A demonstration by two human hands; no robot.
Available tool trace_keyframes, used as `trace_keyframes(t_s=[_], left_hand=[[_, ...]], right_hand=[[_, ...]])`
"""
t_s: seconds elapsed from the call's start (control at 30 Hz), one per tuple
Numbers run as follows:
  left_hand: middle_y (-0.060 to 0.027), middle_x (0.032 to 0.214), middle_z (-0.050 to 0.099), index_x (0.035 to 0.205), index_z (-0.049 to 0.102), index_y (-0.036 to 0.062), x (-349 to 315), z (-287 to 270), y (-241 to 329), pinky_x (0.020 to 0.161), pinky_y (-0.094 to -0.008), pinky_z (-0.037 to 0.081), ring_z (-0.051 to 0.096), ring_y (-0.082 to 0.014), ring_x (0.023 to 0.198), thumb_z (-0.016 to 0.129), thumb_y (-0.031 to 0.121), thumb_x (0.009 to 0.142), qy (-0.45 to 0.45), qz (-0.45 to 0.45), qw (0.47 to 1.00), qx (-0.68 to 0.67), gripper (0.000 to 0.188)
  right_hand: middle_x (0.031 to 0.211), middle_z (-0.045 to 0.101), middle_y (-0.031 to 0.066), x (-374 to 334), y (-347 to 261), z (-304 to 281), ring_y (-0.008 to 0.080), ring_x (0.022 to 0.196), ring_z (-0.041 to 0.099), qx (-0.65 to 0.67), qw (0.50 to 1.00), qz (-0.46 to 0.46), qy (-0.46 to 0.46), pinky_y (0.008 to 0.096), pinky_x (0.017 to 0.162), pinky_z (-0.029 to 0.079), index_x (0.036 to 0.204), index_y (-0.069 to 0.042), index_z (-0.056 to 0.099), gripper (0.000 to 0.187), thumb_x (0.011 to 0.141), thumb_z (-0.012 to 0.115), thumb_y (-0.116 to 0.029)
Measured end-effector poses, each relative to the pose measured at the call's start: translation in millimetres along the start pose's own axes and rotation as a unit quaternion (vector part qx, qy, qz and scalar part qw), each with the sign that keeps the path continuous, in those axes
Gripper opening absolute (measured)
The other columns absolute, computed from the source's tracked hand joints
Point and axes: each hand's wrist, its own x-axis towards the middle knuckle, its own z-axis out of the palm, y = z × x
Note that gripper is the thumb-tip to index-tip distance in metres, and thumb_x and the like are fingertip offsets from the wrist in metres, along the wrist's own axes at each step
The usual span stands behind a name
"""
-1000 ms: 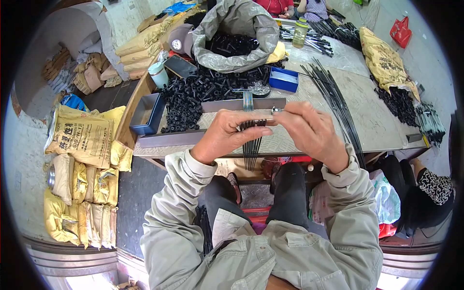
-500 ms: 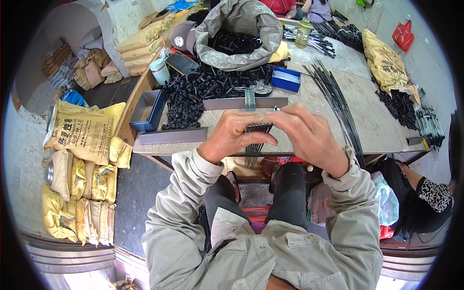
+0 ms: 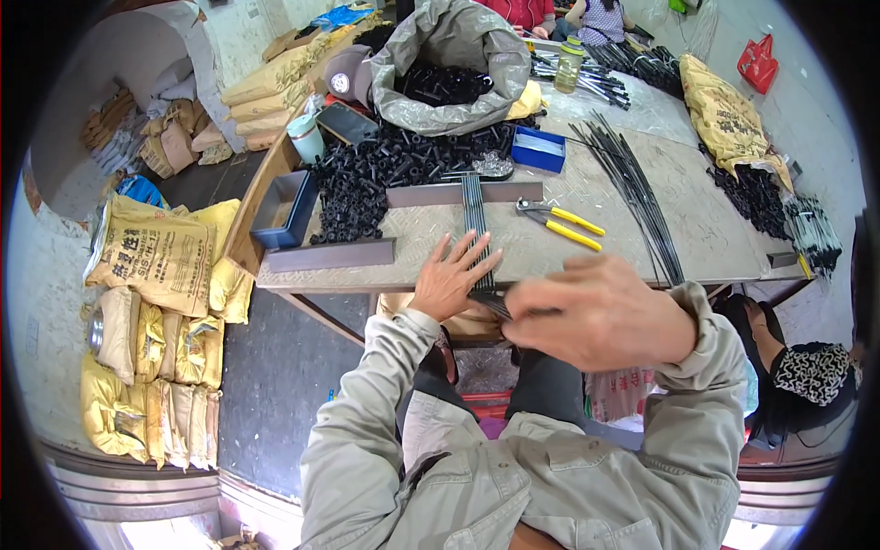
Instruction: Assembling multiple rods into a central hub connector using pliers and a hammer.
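A row of thin dark rods (image 3: 474,206) lies side by side across a metal angle bar (image 3: 426,195) and reaches to the table's front edge. My left hand (image 3: 446,280) lies flat on these rods, fingers spread. Beside it, at the rods' near black ends (image 3: 491,302), is my right hand (image 3: 596,312). Its fingers look curled but are smeared by motion, so what they hold, if anything, cannot be made out. Pliers (image 3: 561,222) with yellow handles lie on the table beyond my right hand.
Black plastic parts (image 3: 367,174) are heaped at the left, below a grey sack (image 3: 449,115). A blue box (image 3: 539,150) and long black rods (image 3: 632,192) lie to the right. A second metal bar (image 3: 330,256) lies along the front edge. Other people (image 3: 605,18) sit across the table.
My left hand has gone from gripping the rods to lying flat on them. The right hand has come down nearer to me, uncovering the pliers. The rods now lie lower, against the table.
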Motion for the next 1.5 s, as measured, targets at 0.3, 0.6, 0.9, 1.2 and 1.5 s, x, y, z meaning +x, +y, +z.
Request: trace_keyframes(t_s=[0.3,0.6,0.9,1.2,1.5], left_hand=[[-0.0040,0.069,0.061,0.066,0.057,0.0115,-12.3,-85.8,76.0,0.057,-0.0298,0.046,0.062,-0.0223,0.068,0.070,0.017,0.055,0.200,0.001,0.923,-0.329,0.018],[0.0004,0.061,0.047,0.055,0.054,0.0111,-2.9,-115.7,-61.6,0.056,-0.0314,0.044,0.053,-0.0204,0.064,0.064,0.054,0.055,0.007,0.108,0.992,0.058,0.044],[-0.0009,0.053,0.057,0.055,0.062,0.0115,23.2,-59.1,65.3,0.053,-0.0312,0.042,0.061,-0.0204,0.063,0.070,0.043,0.048,-0.259,0.372,0.891,0.009,0.034],[-0.0025,0.056,0.057,0.054,0.056,0.0118,10.3,-58.0,73.3,0.050,-0.0306,0.037,0.059,-0.0173,0.060,0.064,0.044,0.056,-0.320,0.337,0.885,-0.007,0.033],[-0.0077,0.071,0.056,0.083,0.057,-0.0012,-72.4,-68.1,99.5,0.064,-0.0320,0.045,0.054,-0.0201,0.067,0.053,0.011,0.081,0.245,-0.286,0.858,-0.350,0.013]], right_hand=[[0.073,0.056,0.0055,-165.5,-68.7,-88.4,0.0211,0.067,0.054,0.122,0.952,-0.119,0.255,0.0339,0.056,0.042,0.067,-0.005,0.057,0.017,0.071,0.060,-0.021],[0.112,0.048,0.0082,-181.2,-27.5,133.8,0.0191,0.092,0.054,0.513,0.755,0.407,-0.024,0.0302,0.078,0.046,0.116,-0.003,0.042,0.045,0.077,0.064,-0.005],[0.078,0.060,0.0072,-187.2,-75.5,481.1,0.0139,0.073,0.056,0.619,0.708,0.249,-0.231,0.0312,0.067,0.046,0.106,-0.006,0.056,0.034,0.072,0.058,-0.010],[0.084,0.064,0.0050,-66.9,-47.7,263.4,0.0131,0.073,0.057,0.714,0.627,0.291,0.110,0.0288,0.064,0.046,0.099,-0.002,0.058,0.019,0.081,0.059,-0.007],[0.079,0.063,0.0148,-71.2,-59.3,259.7,0.0235,0.070,0.064,0.577,0.770,0.241,0.130,0.0301,0.062,0.047,0.094,0.000,0.059,0.017,0.083,0.057,-0.013]])
